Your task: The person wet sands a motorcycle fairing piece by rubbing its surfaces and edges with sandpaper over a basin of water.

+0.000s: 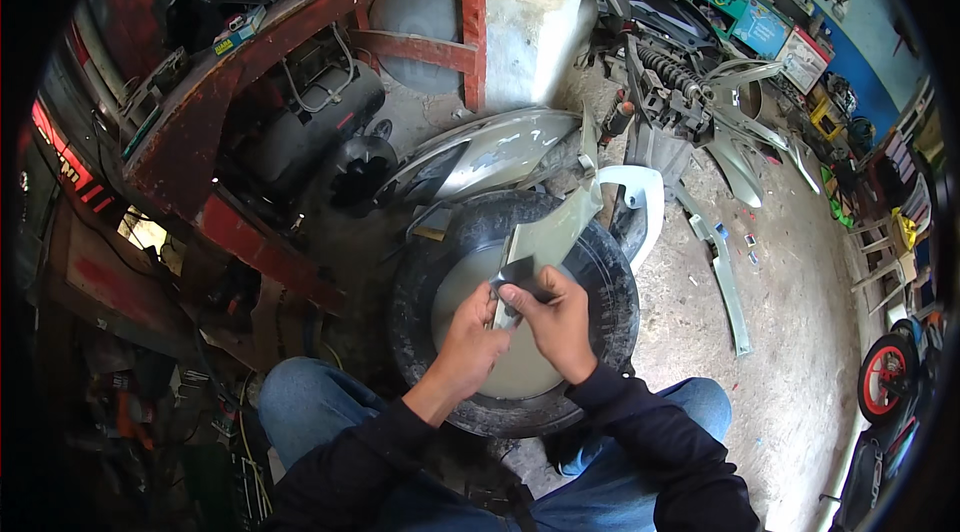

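Just ahead of two denim-clad knees (308, 394) sits a round black tub (412, 317) of cloudy water (456, 300). Above it, the left hand (466, 347) grips the near end of a grey-green motorcycle body panel (562, 228), which slants up and away. The right hand (560, 324) pinches a dark sheet (517, 273), probably sandpaper, against that panel. The step in hand looks like wet sanding; another stroke would call for a firm left hold and even pressure. Beyond the tub lies a silver fairing (500, 157); farther back stand a red wooden bench (250, 67) and a partly stripped motorcycle (668, 72).
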Demonstrator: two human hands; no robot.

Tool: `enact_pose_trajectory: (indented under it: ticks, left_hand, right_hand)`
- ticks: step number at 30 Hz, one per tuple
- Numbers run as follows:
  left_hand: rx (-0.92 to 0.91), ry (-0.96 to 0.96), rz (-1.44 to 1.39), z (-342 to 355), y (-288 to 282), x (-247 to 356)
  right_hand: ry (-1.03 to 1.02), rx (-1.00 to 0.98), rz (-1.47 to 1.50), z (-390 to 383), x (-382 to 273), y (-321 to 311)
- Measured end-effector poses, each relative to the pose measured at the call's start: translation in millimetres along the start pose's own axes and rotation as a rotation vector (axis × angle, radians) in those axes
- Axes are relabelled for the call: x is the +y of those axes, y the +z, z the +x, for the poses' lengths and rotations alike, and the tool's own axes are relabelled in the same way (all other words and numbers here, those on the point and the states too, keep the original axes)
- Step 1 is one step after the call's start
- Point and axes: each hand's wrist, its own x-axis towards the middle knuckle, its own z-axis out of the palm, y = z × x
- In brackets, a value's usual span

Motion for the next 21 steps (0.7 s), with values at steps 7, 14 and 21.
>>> enact_pose_trajectory:
  ticks: [7, 14, 21]
  left_hand:
    - [0.001, 0.017, 0.02, 4.1, -0.7, -0.6]
    - [0.0, 0.014, -0.046, 3.6, 6.7, -0.7]
    - [0.021, 0.024, -0.021, 6.4, 5.4, -4.5]
  right_hand:
    - [0.066, 0.002, -0.015, -2.3, 1.3, -3.3]
    - [0.171, 0.027, -0.006, 7.7, -2.9, -8.5]
    - [0.147, 0.044, 0.037, 12.1, 0.4, -1.4]
